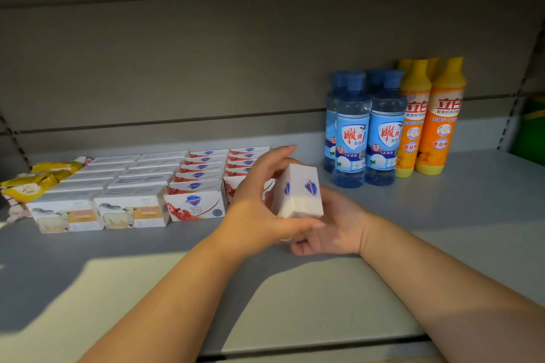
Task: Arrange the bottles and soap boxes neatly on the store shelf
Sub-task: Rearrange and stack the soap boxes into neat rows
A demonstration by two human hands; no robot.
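At the far left of the frame lie loose yellow soap packets (35,183), not in a line. Next to them stand two rows of white soap boxes (97,186), then two rows of red-and-white soap boxes (196,186), all on the grey shelf (457,215). The front of the second red row is hidden behind the left hand (259,203).

In the centre of the frame both hands hold a white soap box with blue logos (299,191), tilted and lifted off the shelf. The left hand wraps its left side, fingers over the top and thumb below. The right hand (330,227) cups it from under and behind, fingers curled. I cannot tell if it is one box or several together.

At the right the blue bottles (368,132) and the orange bottles (430,121) stand upright, touching one another.

My judgement: the box goes in the gap between the red rows and the bottles. If it comes down tilted, its corner may push the red row crooked. If the right hand pulls away too wide, it may knock a blue bottle, and the close bottles could fall together
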